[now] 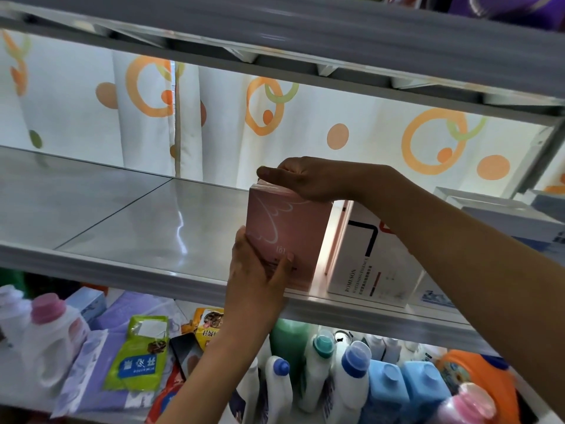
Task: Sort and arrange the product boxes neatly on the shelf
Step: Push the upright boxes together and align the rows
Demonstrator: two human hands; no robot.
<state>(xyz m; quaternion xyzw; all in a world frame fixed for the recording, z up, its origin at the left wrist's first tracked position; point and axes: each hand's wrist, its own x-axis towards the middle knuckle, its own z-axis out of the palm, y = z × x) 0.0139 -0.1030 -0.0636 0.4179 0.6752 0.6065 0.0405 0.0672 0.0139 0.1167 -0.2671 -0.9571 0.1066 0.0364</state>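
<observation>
A pink product box (293,231) stands upright near the front edge of the grey metal shelf (128,215). My left hand (260,270) grips its lower left front corner from below. Over its top my right hand (305,179) holds it, fingers curled down the far side. Just to its right stands a white box with black and red lettering (367,264), a thin pink box edge (334,240) between them. Further right lie white and blue boxes (504,215), partly hidden by my right arm.
The shelf's left half is bare metal, backed by a white curtain with orange rings (146,87). Another shelf (305,35) hangs close overhead. Below, the lower shelf holds detergent bottles (351,384), a green packet (137,353), purple packs and white jugs (52,338).
</observation>
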